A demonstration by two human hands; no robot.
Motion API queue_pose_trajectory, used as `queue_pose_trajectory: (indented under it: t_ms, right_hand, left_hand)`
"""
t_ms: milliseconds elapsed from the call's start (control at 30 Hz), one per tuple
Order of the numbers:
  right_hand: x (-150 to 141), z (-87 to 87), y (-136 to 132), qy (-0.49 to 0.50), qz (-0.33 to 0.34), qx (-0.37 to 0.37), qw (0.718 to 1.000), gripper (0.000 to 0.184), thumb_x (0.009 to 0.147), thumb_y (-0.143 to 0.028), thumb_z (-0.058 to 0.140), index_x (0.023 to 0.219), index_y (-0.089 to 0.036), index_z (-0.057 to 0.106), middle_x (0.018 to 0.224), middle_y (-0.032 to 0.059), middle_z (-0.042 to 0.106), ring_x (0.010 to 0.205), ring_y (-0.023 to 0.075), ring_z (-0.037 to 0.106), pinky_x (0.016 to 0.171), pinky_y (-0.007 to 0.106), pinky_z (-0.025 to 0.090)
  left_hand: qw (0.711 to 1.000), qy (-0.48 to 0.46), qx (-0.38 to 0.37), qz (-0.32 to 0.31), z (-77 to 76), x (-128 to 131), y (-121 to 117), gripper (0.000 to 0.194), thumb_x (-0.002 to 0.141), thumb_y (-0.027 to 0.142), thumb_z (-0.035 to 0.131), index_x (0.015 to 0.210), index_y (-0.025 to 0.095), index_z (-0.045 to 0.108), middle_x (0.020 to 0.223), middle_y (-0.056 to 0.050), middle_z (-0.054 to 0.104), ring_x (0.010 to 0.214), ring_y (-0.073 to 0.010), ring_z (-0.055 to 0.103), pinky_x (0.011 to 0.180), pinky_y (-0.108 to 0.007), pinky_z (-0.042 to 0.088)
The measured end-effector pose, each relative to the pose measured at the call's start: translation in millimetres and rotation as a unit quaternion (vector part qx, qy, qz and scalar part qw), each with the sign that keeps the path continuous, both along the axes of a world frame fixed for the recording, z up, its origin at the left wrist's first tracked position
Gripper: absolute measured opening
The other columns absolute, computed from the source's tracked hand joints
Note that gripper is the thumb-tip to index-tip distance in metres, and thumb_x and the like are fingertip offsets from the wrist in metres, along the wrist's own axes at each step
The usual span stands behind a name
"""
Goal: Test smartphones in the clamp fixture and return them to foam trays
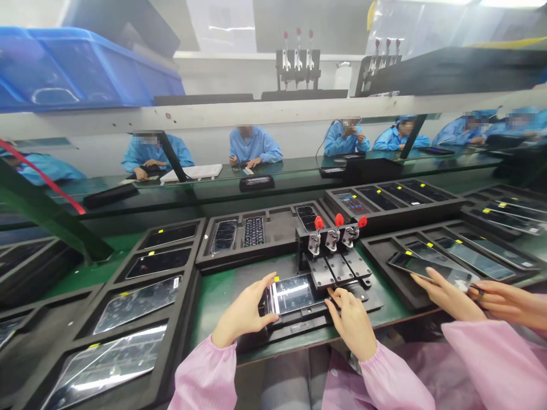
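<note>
A smartphone (294, 294) with a glossy screen and a yellow tab lies in a black clamping fixture (341, 267) with three red-tipped toggle clamps. My left hand (244, 310) grips its left end, thumb at the near edge and fingers at the far edge. Closed at the phone's right front corner, beside the clamp plates, is my right hand (354, 320); its fingertips are partly hidden. The phone's right end passes out of sight under the plates.
At right, a co-worker's hands (457, 299) hold another phone (427, 267) over a black foam tray (384, 276). More phone trays stand left (194, 273) and behind (265, 250). People in blue (255, 145) sit across the bench under a shelf (239, 111).
</note>
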State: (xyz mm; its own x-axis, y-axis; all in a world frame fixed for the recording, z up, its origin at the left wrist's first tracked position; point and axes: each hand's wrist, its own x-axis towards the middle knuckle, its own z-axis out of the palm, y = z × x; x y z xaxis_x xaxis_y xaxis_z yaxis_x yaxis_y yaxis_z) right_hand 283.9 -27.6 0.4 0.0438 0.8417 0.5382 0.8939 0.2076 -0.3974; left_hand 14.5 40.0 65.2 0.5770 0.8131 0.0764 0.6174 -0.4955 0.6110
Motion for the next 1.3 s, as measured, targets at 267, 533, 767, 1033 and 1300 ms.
queue_pose_trajectory:
  t_ms: [267,533,767,1033,1300]
  right_hand:
    - [5,-0.4,-3,0.059,0.01,0.028,0.998,0.018,0.084,-0.034,0.051,0.09,-0.019,0.043,0.088,0.0045,0.064,0.076,0.0144,0.061,0.068,0.027,0.046]
    - [8,77.6,3,0.144,0.008,0.166,0.976,0.01,0.079,-0.022,0.058,0.072,-0.02,0.052,0.069,-0.002,0.059,0.064,0.0088,0.057,0.066,0.022,0.046]
    - [-7,167.1,99,-0.016,0.108,0.174,0.979,0.027,0.085,-0.026,0.048,0.108,-0.014,0.055,0.117,0.0114,0.056,0.11,0.0198,0.053,0.093,0.035,0.045]
    - [-5,140.4,74,-0.041,0.108,0.164,0.98,0.018,0.086,-0.02,0.045,0.087,-0.016,0.063,0.083,0.0048,0.067,0.08,0.0134,0.061,0.078,0.027,0.05]
    - [-5,71.8,38,-0.128,0.035,0.148,0.98,0.036,0.086,-0.02,0.047,0.122,-0.024,0.051,0.12,0.0019,0.057,0.122,0.0218,0.044,0.108,0.054,0.015]
  left_hand:
    - [0.999,-0.038,-0.016,0.017,-9.3,-3,-7,0.085,0.07,0.031,0.066,0.14,0.028,0.018,0.137,-0.006,0.044,0.125,-0.0232,0.043,0.105,-0.041,0.032]
    - [0.984,-0.098,-0.057,0.139,-36.3,-23,-23,0.104,0.058,0.038,0.077,0.14,0.028,0.014,0.12,-0.006,0.06,0.113,-0.0242,0.055,0.098,-0.043,0.042]
    - [0.984,-0.131,-0.021,0.116,-44.5,-28,-23,0.057,0.085,0.028,0.047,0.136,0.028,0.022,0.112,-0.003,0.066,0.107,-0.0173,0.059,0.098,-0.041,0.042]
    - [0.978,-0.141,-0.01,0.152,-54.0,-23,-17,0.051,0.084,0.026,0.049,0.132,0.028,0.03,0.104,0.0,0.07,0.098,-0.017,0.064,0.093,-0.038,0.047]
    - [0.976,-0.146,-0.022,0.159,-53.5,-22,-20,0.048,0.085,0.026,0.048,0.131,0.029,0.032,0.106,0.001,0.069,0.101,-0.0155,0.063,0.095,-0.035,0.046]
